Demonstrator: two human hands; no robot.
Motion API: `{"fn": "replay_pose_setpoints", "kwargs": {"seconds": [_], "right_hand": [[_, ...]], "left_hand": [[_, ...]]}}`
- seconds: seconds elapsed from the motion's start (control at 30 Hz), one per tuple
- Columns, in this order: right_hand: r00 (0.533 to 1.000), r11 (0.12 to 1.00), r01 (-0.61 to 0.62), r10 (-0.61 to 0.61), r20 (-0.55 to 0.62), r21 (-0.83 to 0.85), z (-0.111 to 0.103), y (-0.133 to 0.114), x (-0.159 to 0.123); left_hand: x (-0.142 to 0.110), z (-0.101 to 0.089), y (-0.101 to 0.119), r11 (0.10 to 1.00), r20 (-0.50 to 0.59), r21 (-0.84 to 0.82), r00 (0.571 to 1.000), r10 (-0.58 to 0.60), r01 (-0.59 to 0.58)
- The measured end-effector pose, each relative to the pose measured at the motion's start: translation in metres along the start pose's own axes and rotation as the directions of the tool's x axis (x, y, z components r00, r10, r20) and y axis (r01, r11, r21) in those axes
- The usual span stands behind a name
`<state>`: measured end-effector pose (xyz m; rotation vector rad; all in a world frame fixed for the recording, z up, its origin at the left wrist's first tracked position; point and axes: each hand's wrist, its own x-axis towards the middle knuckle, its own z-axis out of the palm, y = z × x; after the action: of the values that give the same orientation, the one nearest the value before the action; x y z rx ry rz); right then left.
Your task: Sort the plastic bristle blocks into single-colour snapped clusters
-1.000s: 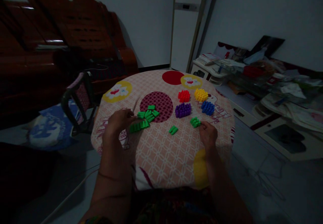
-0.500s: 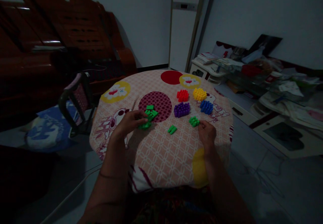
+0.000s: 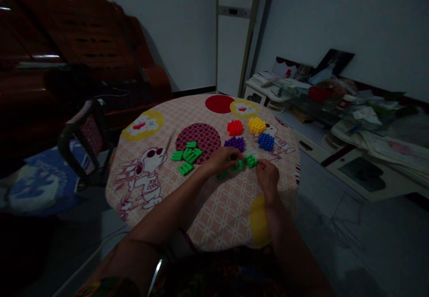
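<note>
My right hand (image 3: pixel 268 175) pinches the right side of a small cluster of joined green building blocks (image 3: pixel 250 161). From the left, my left hand (image 3: pixel 226 159) reaches across with a single green block (image 3: pixel 239 165) in its closed fingers, just beside that cluster. Another green block (image 3: pixel 222 175) lies partly hidden under the left hand. Several loose green blocks (image 3: pixel 191 155) are spread over and around the purple dotted circle on the cloth. Behind my left hand sits a purple block cluster (image 3: pixel 235 143), its lower part covered by the fingers.
Further back on the table stand a red block cluster (image 3: pixel 235 127), a yellow one (image 3: pixel 257 125) and a blue one (image 3: pixel 266 142). A patterned cloth (image 3: pixel 221 216) covers the round table. A chair (image 3: pixel 83 140) is at left, and a cluttered cabinet (image 3: pixel 335 145) at right.
My left hand has moved right from the loose green pile to the cluster, bringing a green block. My right hand still holds the cluster. The view has shifted slightly.
</note>
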<state>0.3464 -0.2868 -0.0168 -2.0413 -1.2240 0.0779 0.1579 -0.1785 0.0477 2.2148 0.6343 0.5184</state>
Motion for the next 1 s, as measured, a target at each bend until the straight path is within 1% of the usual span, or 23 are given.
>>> {"fn": "replay_pose_setpoints", "kwargs": {"seconds": [0.13, 0.2, 0.23, 0.3, 0.37, 0.5, 0.53, 0.6, 0.77, 0.9, 1.0], "right_hand": [[1.0, 1.0, 0.015, -0.015, -0.001, 0.013, 0.0, 0.001, -0.001], [1.0, 1.0, 0.016, -0.016, -0.004, 0.011, 0.0, 0.001, -0.001], [1.0, 1.0, 0.015, -0.015, -0.007, 0.01, 0.0, 0.001, -0.001], [1.0, 1.0, 0.012, -0.012, -0.01, 0.011, 0.001, 0.001, -0.001], [1.0, 1.0, 0.007, -0.006, -0.007, 0.016, 0.001, 0.001, 0.0], [1.0, 1.0, -0.007, 0.007, 0.001, 0.008, 0.001, 0.001, 0.0], [1.0, 1.0, -0.007, 0.007, 0.0, 0.007, 0.001, 0.001, 0.0], [1.0, 1.0, 0.0, 0.0, -0.003, 0.011, 0.001, 0.002, 0.0], [1.0, 1.0, 0.002, -0.002, -0.003, 0.013, 0.001, 0.001, 0.0], [1.0, 1.0, 0.003, -0.003, -0.005, 0.009, 0.001, 0.001, 0.0], [1.0, 1.0, -0.008, 0.008, 0.0, 0.015, 0.001, 0.001, 0.0]], "left_hand": [[0.013, 0.016, -0.001, 0.979, 0.034, 0.157, 0.991, 0.128, -0.132], [0.014, 0.023, -0.005, 0.969, 0.03, 0.187, 0.987, 0.157, -0.16], [0.014, 0.025, -0.007, 0.968, 0.012, 0.195, 0.987, 0.162, -0.161], [0.01, 0.029, -0.011, 0.966, -0.048, 0.212, 0.986, 0.158, -0.145], [0.006, 0.031, -0.012, 0.965, -0.108, 0.246, 0.986, 0.125, -0.096], [0.002, 0.038, -0.006, 0.96, -0.166, 0.264, 0.985, -0.053, 0.096], [0.002, 0.04, -0.004, 0.958, -0.17, 0.254, 0.981, -0.093, 0.134], [0.003, 0.045, -0.001, 0.957, -0.175, 0.234, 0.975, -0.134, 0.173], [0.008, 0.054, 0.002, 0.961, -0.213, 0.214, 0.968, -0.13, 0.176], [0.012, 0.057, 0.001, 0.967, -0.207, 0.212, 0.973, -0.096, 0.141], [0.012, 0.058, 0.001, 0.97, -0.2, 0.198, 0.975, -0.099, 0.139]]}}
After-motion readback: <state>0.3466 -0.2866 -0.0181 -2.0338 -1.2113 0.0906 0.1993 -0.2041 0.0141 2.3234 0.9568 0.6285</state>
